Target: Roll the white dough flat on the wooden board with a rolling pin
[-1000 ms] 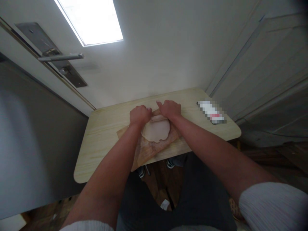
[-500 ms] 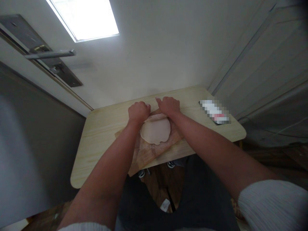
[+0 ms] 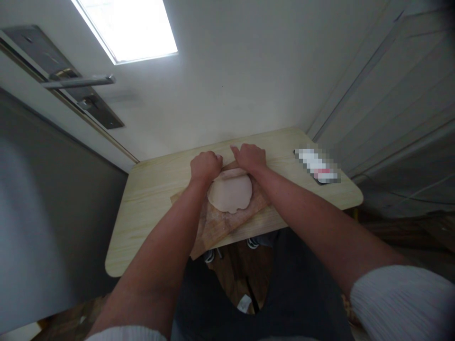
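By the left hand [image 3: 206, 165] and right hand [image 3: 252, 157], the rolling pin [image 3: 231, 174] is gripped across the far edge of the dough [image 3: 231, 194] on the board [image 3: 216, 228]. Rolling seems in hand; even pressure is apparently needed.

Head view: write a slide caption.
Left hand and right hand grip a rolling pin against flattened dough on a wooden board.

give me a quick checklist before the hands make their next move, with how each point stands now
1. Left hand closed on the pin: ok
2. Right hand closed on its other end: ok
3. Dough lying flat on the board: ok
4. Dough outline even: not ok, near edge is notched
5. Board square to the table: not ok, askew
6. Dough equally thick throughout: cannot tell from above
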The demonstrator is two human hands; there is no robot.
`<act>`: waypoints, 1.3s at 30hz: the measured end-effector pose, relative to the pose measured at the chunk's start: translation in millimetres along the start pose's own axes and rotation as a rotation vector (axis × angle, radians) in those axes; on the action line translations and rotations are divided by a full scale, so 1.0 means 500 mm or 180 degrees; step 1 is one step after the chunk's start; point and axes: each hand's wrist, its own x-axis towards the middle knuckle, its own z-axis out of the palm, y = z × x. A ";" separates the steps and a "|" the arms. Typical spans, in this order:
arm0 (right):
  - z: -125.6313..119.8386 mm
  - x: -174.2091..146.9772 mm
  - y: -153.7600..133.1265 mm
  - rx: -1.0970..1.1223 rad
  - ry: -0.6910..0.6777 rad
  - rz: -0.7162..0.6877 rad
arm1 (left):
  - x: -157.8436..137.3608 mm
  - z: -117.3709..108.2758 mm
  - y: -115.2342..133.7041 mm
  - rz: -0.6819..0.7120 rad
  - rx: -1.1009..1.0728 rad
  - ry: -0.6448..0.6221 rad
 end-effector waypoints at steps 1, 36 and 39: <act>-0.001 -0.003 0.001 -0.0002 0.0004 -0.0008 | -0.002 0.000 0.000 0.0001 -0.0002 -0.0023; -0.010 -0.125 0.035 0.0045 -0.0038 0.0050 | -0.134 -0.007 0.007 0.0111 -0.0220 -0.0219; -0.016 -0.145 0.037 0.0028 -0.0007 0.0011 | -0.152 -0.010 0.010 0.0115 -0.0202 -0.0193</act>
